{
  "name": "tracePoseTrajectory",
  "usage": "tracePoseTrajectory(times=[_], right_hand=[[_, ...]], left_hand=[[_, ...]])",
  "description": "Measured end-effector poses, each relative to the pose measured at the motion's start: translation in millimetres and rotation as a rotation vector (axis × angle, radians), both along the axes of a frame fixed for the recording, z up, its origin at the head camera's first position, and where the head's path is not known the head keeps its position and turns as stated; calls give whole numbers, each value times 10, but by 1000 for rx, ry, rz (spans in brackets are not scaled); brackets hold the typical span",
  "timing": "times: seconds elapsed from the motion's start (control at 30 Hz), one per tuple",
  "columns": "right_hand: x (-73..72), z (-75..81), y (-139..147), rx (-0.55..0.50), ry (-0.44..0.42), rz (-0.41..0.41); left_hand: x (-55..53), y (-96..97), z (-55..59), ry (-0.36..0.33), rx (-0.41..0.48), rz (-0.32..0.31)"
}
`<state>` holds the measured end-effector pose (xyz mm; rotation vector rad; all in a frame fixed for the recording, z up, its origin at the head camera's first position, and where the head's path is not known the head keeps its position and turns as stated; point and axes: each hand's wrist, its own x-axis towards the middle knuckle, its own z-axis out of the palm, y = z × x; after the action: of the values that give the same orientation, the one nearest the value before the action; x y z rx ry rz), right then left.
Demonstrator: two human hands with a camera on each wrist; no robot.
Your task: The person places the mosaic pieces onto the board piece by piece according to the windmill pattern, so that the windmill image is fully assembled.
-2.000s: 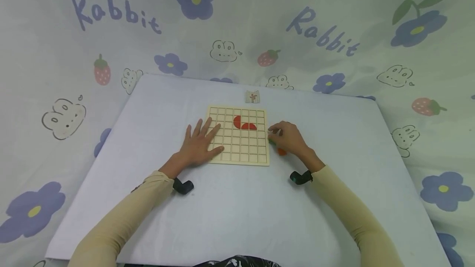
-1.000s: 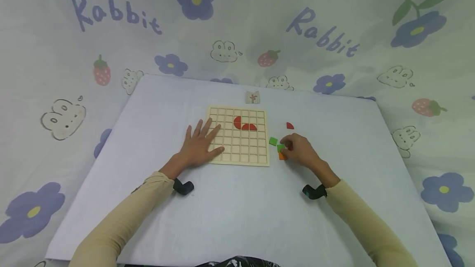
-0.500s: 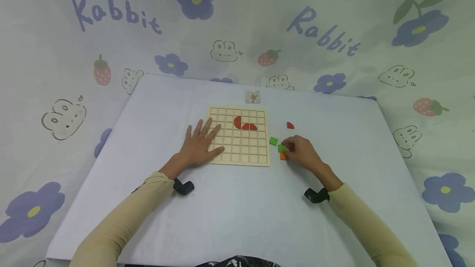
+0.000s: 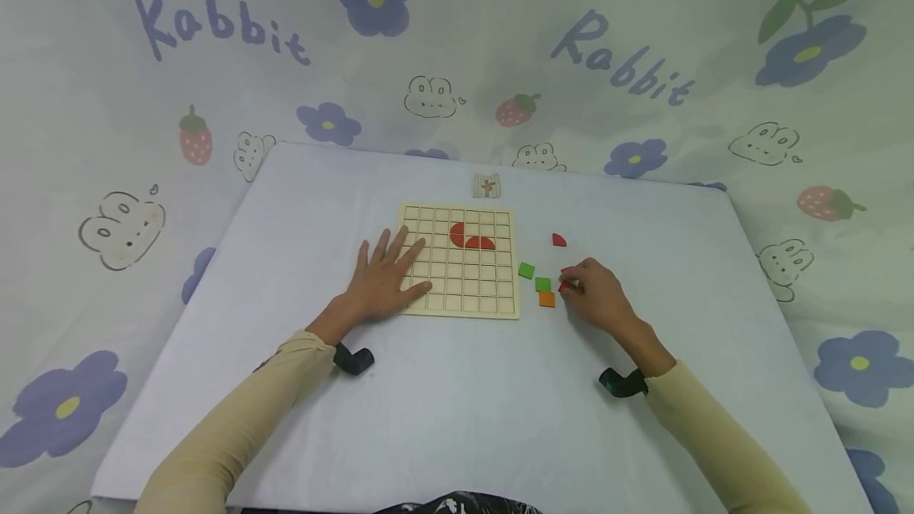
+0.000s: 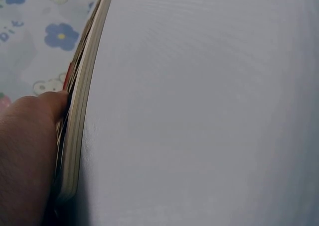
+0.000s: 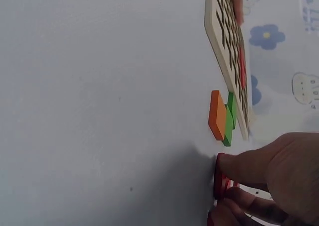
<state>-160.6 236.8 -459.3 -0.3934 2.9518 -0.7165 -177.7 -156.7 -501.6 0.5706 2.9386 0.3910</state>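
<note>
My left hand rests on the left side of a wooden grid board, fingers spread and straight. Red pieces forming rounded shapes lie in the upper middle of the board. To the board's right, my right hand pinches a red piece between thumb and fingers, low over the table. More red shows beside its fingertips, partly hidden by them. Left of this hand lie two green squares and an orange square. A loose red quarter-circle lies farther back.
Behind the board sits a small patterned card or tile. The white table meets a printed rabbit-and-flower cloth at the back. A dark camera mount sits at each wrist.
My right hand has gone from the board's right edge to the squares, then farther right, uncovering the green and orange squares. A red quarter-circle came into view behind it. My left hand stayed put.
</note>
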Motion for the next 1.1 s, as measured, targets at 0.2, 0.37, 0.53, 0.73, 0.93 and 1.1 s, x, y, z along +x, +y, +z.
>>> tracePoseTrajectory(times=[0.2,0.37,0.53,0.73,0.93,1.1], right_hand=[[7,32,22,2,-84,31],[-23,71,49,-31,-148,38],[-49,90,36,-31,-201,43],[-58,82,-6,-24,-208,78],[-94,136,-121,-68,-122,57],[-181,203,-257,-163,-94,66]], left_hand=[[12,-2,14,1,-3,-5],[23,3,37,3,2,-2],[28,-8,48,10,11,-7],[25,-21,33,18,7,-10],[19,-26,16,16,12,-15],[16,-31,10,11,8,-11]])
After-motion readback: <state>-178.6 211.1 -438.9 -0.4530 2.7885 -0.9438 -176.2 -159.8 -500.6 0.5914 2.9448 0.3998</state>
